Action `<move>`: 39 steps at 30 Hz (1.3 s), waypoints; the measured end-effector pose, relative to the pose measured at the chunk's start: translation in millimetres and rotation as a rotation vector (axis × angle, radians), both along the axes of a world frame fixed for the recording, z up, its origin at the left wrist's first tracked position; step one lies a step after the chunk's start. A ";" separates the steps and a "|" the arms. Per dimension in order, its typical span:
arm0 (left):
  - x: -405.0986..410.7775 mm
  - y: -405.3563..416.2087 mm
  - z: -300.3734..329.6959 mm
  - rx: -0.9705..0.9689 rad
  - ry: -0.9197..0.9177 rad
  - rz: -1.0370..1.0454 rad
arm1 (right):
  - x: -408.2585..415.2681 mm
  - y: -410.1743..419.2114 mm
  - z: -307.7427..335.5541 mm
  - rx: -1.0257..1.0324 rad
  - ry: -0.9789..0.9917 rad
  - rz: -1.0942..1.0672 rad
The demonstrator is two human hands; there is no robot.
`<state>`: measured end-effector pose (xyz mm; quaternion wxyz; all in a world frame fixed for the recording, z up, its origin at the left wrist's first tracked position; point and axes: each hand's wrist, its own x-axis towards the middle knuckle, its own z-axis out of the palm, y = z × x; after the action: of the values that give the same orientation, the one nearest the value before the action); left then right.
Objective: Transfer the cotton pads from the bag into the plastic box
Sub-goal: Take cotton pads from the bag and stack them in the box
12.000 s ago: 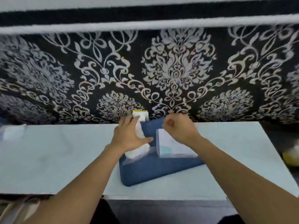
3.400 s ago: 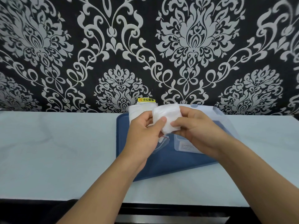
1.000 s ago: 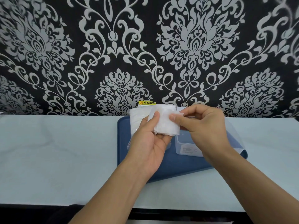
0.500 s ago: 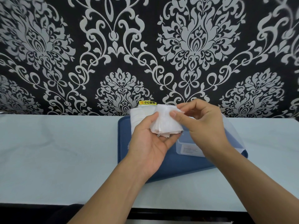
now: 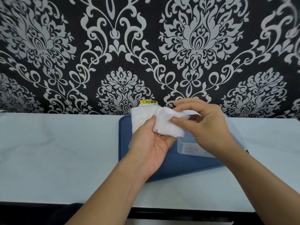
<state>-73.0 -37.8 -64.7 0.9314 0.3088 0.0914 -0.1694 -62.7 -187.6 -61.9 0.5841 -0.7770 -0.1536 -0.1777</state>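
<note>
Since half a second ago the right hand (image 5: 206, 125) has slid its thumb further across the stack of cotton pads (image 5: 168, 125), and the top pad now lifts and crumples at its far edge where before it lay flatter.

Going from the biggest thing down: the pale surface (image 5: 56, 151) carries a blue tray (image 5: 178, 164), and on the tray sits the clear plastic box (image 5: 193, 147), partly hidden behind the right wrist. Whether any pads lie in it already cannot be told. The bag (image 5: 141, 118), white and soft, stands at the tray's back left corner just behind the left hand (image 5: 151, 148).

That left hand is cupped palm-up, thumb pressed onto the stack; the right pinches the upper pads between thumb and fingers. The stack is held in the air above the tray, just left of the box.

The risks, as I judge them: the pads are thin and cling, so a peel may drag several at once, or the loosened lower ones may slip off the open palm onto the tray. The crumpled top pad could fold and go into the box creased.
</note>
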 end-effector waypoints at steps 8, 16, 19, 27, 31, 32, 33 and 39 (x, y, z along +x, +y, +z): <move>-4.6 -1.5 3.6 -0.002 -0.042 0.009 | -0.1 -4.3 3.0 0.052 0.056 0.014; -7.4 -1.3 1.3 0.230 -0.239 -0.024 | 5.2 -12.9 0.9 0.300 0.261 0.025; -8.3 -2.6 0.9 0.321 -0.283 0.018 | 5.6 -14.8 0.7 0.353 0.326 0.049; -6.4 -6.4 -3.8 0.403 -0.261 0.149 | 0.3 -11.8 8.9 0.449 0.351 0.126; -9.8 -11.4 -1.6 0.374 -0.264 0.095 | -0.8 -1.3 2.1 0.299 0.309 -0.004; -10.5 -12.3 -1.3 0.351 -0.258 0.087 | -0.1 1.1 0.1 0.248 0.280 -0.049; -10.7 -12.6 -1.6 0.323 -0.245 0.083 | 0.5 1.9 -1.4 0.195 0.242 -0.094; -7.5 -3.7 3.4 0.318 -0.225 -0.045 | -3.3 4.5 3.0 -0.060 0.092 -0.145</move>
<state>-80.5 -41.5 -61.3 0.8713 0.4708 0.0054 -0.1380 -66.0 -183.1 -58.9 0.5525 -0.8106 -0.0752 -0.1789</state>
